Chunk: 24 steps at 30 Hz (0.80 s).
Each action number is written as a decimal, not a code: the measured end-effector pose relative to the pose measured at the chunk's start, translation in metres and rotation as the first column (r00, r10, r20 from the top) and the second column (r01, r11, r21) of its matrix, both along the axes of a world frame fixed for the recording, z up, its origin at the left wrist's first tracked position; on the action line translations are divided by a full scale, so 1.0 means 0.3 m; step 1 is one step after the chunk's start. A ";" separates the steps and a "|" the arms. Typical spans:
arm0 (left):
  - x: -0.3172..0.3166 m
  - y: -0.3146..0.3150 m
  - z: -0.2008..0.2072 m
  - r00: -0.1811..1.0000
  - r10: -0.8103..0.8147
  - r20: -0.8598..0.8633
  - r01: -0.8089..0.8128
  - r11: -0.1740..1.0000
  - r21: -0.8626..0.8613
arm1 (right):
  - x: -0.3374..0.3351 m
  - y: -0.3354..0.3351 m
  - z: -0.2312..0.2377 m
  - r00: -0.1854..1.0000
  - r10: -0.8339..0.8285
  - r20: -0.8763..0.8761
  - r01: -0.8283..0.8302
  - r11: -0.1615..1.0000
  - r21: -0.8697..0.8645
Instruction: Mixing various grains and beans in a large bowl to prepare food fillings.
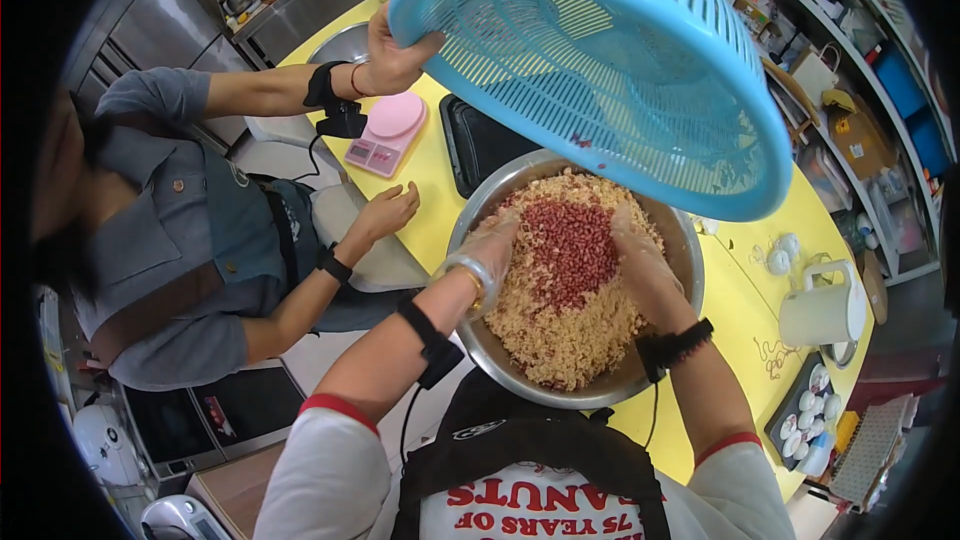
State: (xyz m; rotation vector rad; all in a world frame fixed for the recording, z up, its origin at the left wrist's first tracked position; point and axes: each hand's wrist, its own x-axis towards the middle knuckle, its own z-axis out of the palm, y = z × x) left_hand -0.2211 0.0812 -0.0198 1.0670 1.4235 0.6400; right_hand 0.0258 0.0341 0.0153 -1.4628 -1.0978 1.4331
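Inside a large steel bowl [690,260] lies a pale tan crumbly mixture [560,350] with a heap of small dark-red kernels [575,245] on it. My left hand [490,252], in a clear plastic glove, rests at the left of the heap, fingers stretched forward against the mixture. On the other side my right hand [643,262], also gloved, lies along the heap with extended fingers. Some fingertips sink into the crumbs. Neither hand seems to grip anything. A big blue plastic basket [690,110] is tilted over the bowl, its rim held by a co-worker's hand [398,55].
At left stands the co-worker, their other hand [388,212] by the yellow table's [735,340] edge. A pink scale [385,135] and black tray [475,140] lie beyond the bowl. At right are a white pitcher [822,308] and a dark tray [785,415] holding white pieces.
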 end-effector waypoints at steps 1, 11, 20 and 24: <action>0.022 0.012 -0.036 1.000 -0.004 0.003 0.004 1.000 0.005 | 0.018 0.019 -0.078 0.961 -0.135 -0.242 0.067 0.960 -0.271; 0.120 -0.062 0.030 0.791 -0.498 -0.355 0.606 0.715 0.349 | 0.037 -0.100 -0.093 0.951 0.294 0.097 -0.305 0.945 0.119; 0.101 -0.114 0.031 0.939 -0.018 0.343 0.034 0.999 -0.039 | -0.110 -0.172 0.066 0.226 0.192 0.955 -0.743 0.668 0.042; 0.076 -0.110 -0.008 0.946 -0.081 0.315 0.076 0.997 0.028 | -0.013 -0.138 0.050 0.249 0.322 0.913 -0.591 0.798 -0.121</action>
